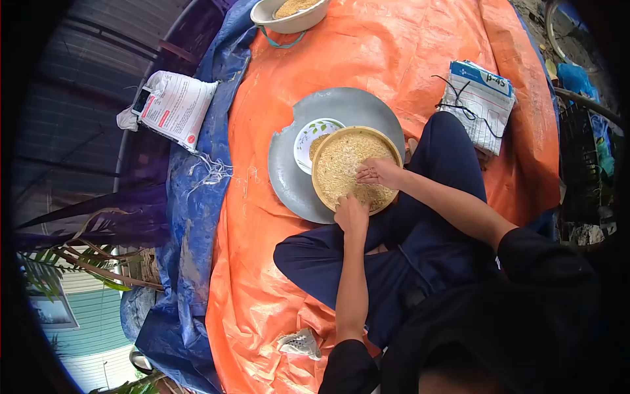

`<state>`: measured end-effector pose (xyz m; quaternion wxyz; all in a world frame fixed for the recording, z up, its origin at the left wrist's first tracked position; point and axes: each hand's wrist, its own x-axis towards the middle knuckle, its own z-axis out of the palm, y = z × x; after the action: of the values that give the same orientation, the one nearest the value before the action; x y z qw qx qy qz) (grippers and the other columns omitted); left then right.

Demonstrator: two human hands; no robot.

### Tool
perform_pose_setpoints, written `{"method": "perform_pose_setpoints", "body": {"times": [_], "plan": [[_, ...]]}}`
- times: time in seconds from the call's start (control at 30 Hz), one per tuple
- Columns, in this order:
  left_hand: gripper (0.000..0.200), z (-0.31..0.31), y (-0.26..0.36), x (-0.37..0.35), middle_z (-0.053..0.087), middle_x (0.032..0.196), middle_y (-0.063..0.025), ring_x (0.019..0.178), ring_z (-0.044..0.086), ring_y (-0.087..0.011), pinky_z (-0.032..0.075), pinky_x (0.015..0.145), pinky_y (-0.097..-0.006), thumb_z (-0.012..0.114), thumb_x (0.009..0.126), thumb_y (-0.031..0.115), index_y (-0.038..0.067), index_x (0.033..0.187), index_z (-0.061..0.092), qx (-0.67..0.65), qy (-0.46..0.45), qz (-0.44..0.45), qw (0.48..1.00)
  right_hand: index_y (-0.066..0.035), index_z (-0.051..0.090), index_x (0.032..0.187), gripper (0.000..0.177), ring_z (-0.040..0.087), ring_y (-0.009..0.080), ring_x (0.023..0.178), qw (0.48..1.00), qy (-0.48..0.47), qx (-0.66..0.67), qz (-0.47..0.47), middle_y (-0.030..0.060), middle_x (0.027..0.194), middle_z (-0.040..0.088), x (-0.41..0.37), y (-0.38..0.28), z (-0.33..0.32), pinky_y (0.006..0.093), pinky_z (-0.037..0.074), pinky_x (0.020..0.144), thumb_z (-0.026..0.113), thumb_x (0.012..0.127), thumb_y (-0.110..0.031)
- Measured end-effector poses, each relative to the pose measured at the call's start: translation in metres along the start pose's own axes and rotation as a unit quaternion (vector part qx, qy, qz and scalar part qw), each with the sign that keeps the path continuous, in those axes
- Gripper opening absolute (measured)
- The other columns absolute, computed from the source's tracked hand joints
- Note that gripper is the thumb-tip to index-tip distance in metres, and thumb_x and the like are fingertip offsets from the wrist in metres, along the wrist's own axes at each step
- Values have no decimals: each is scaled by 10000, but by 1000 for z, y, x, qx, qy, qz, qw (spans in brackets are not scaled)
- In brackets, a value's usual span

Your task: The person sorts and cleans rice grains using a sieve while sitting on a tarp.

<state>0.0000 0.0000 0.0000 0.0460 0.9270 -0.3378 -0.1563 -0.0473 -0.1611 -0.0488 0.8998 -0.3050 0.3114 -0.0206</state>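
A round, shallow tray with a tan rim (316,179) holds a layer of pale yellow grain (348,157), whiter near the middle. My left hand (352,211) comes over the near rim, fingers bent down at the grain; what they pinch, if anything, is hidden. Over the right part of the grain is my right hand (382,173), its palm partly turned up and fingers stretched out, with bits of grain seemingly on them. Partly under the tray sits a white plate with a green leaf pattern (303,146), with some brownish grain on it. Both rest over a grey round sheet (289,187).
An orange tarp (262,262) covers the ground, edged by a blue tarp (190,230). A white basin (289,25) with grain stands at the far end. A white sack (177,108) lies left, a folded sack with black cord (482,105) right. A crumpled whitish cloth (300,344) lies near my left arm.
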Motion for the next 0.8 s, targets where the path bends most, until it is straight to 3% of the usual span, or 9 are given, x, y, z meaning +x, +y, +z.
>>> {"method": "perform_pose_setpoints", "body": {"times": [0.07,0.17,0.27,0.4,0.57,0.63,0.77,0.8], "plan": [[445,12,-4,-2,642,1070,-191,944,657,-381,547,748,-454,793,746,329,36,1046,644,9,18,35,999,117,525,1122,410,631,259,961,1000,1,-2,2,183,1022,597,-3,-1,5,350,540,895,529,951,-256],[345,7,6,-2,679,956,-210,888,663,-394,528,761,-469,765,765,306,8,913,674,-15,-35,44,998,116,533,1107,400,637,264,951,1000,-5,12,5,184,1016,601,-2,-2,7,348,544,885,530,949,-251],[245,27,9,4,682,863,-217,845,662,-404,527,759,-462,715,794,248,10,850,703,-21,11,51,998,115,543,1088,394,644,272,945,1000,3,19,4,186,1003,606,-8,-8,7,350,550,875,540,939,-249],[163,19,6,6,689,837,-201,824,666,-387,524,754,-454,679,810,200,76,884,754,-49,19,60,997,122,552,1062,396,653,278,932,999,0,32,-7,195,985,609,-8,-8,6,351,564,863,556,923,-249],[157,11,-10,12,689,836,-186,810,654,-401,518,732,-461,641,849,186,80,916,736,-116,95,71,986,127,548,1049,393,652,286,932,999,-6,40,-25,207,1005,609,0,-1,4,368,564,876,561,915,-243],[172,22,-28,23,699,842,-183,769,681,-355,530,708,-421,618,871,159,55,952,728,-136,111,94,980,129,546,1055,397,650,295,940,999,-5,29,-29,212,1004,608,4,2,0,372,559,887,562,916,-242],[202,26,-37,30,723,831,-146,661,702,-170,528,640,-285,541,920,41,-31,1036,689,-341,59,51,937,144,544,1083,417,646,312,985,1000,12,6,-28,242,1028,614,1,5,-2,371,552,904,558,915,-238],[199,27,-39,31,722,826,-144,664,701,-167,527,641,-281,539,921,34,-33,1038,686,-360,51,48,930,145,545,1084,418,646,314,992,1000,16,0,-25,248,1036,615,-1,3,0,372,552,904,557,913,-237]]}}
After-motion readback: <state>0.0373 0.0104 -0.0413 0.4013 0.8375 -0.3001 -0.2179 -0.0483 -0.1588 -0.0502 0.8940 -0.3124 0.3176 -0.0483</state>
